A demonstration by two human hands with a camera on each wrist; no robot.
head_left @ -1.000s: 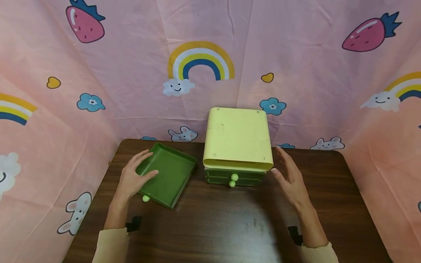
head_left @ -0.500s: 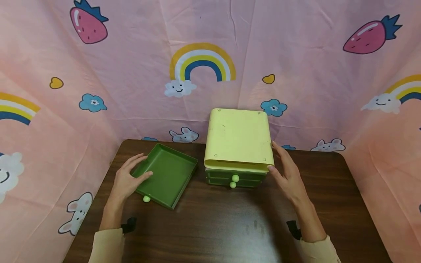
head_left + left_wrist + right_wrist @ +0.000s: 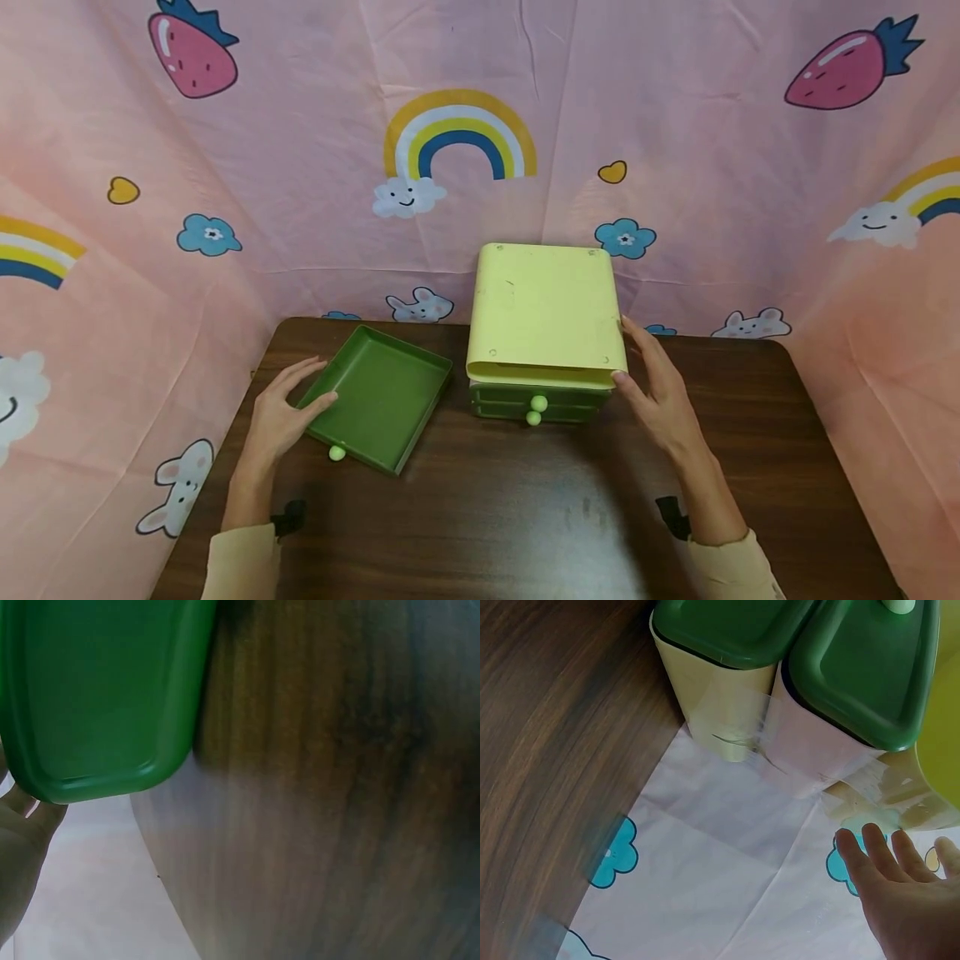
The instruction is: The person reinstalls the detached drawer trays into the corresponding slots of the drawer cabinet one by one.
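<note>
A small drawer cabinet (image 3: pixel 546 307) with a pale yellow top stands at the table's back. Its top compartment has no drawer in it, while green drawer fronts (image 3: pixel 498 403) with light green knobs sit below. To its left lies a loose green drawer (image 3: pixel 384 398), turned at an angle, knob toward the near side. My left hand (image 3: pixel 273 418) is spread at that drawer's left edge, thumb by the rim; contact is unclear. In the left wrist view the drawer's front (image 3: pixel 97 690) hides part of the hand. My right hand (image 3: pixel 663 402) stands beside the cabinet's right side, fingers extended, thumb near its front corner.
A dark wooden table (image 3: pixel 487 517) carries everything. Pink printed cloth (image 3: pixel 315 150) hangs behind and at both sides, close to the cabinet's back. In the right wrist view, clear tape (image 3: pixel 757 727) appears along the cabinet's side.
My left hand has shifted left, from over the loose drawer to its left edge. My right hand has come in closer to the cabinet's right side. Cabinet and drawer look unmoved.
</note>
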